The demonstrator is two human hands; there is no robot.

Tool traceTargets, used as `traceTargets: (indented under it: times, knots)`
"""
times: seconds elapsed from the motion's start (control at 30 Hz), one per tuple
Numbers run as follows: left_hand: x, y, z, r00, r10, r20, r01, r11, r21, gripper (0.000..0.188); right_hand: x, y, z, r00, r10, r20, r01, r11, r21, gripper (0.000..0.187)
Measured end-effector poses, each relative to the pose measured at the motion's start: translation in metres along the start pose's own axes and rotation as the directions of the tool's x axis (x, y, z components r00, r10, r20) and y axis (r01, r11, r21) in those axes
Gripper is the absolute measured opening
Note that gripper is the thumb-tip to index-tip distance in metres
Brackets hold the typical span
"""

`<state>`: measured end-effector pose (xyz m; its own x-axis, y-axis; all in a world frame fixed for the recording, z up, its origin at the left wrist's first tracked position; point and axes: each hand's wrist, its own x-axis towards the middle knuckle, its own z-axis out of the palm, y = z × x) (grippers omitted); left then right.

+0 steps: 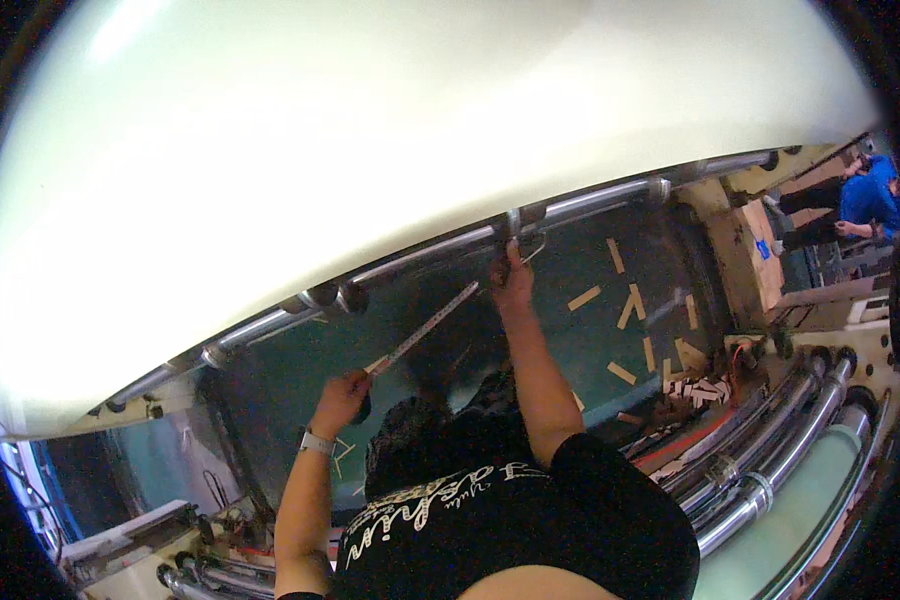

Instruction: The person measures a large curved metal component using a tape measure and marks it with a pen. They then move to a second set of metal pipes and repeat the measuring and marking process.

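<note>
My left hand (344,396), with a light band at its wrist, is closed round the lower end of a tape measure. The tape's pale marked blade (428,329) slants up and to the right, its far end free below the right forearm's hand. My right hand (511,285) reaches up to a collar (513,222) on a long metal shaft (420,252), its fingers closed at or just under it. A thin bent metal rod (535,249), like a hex key, sticks out from these fingers; how they grip it is partly hidden.
Above the shaft, a big white curved surface (370,130) fills the far side. Several pale strips (585,298) lie scattered on the dark green surface below. More rollers (770,480) run at the lower right, near a pile of scraps (698,390). A person in blue (870,197) is at far right.
</note>
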<state>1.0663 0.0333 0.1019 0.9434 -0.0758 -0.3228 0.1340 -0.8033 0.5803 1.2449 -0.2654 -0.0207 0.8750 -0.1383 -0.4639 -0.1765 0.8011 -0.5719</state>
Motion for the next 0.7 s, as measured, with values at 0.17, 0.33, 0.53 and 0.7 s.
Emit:
traceTargets:
  times: [0.17,0.33,0.53,0.7]
  knots:
    - [0.002,0.009,-0.010,0.997,-0.081,0.008,0.082,0.994,-0.070,0.018,-0.002,0.002,0.007,0.997,-0.056,-0.054,0.055,0.998,-0.015,0.021]
    - [0.012,0.012,-0.011,0.999,0.040,-0.020,-0.041,0.999,-0.028,0.019,0.014,0.005,-0.007,0.998,-0.067,-0.017,0.067,0.998,0.004,0.023]
    - [0.021,0.014,-0.013,0.999,0.019,0.036,-0.021,0.997,0.071,0.019,0.003,-0.005,0.008,0.996,-0.082,-0.045,0.082,0.997,0.006,0.025]
    - [0.026,0.016,-0.016,0.998,0.064,-0.005,-0.064,0.998,0.016,0.019,-0.003,-0.032,0.006,0.982,-0.015,-0.189,-0.027,0.975,-0.220,0.024]
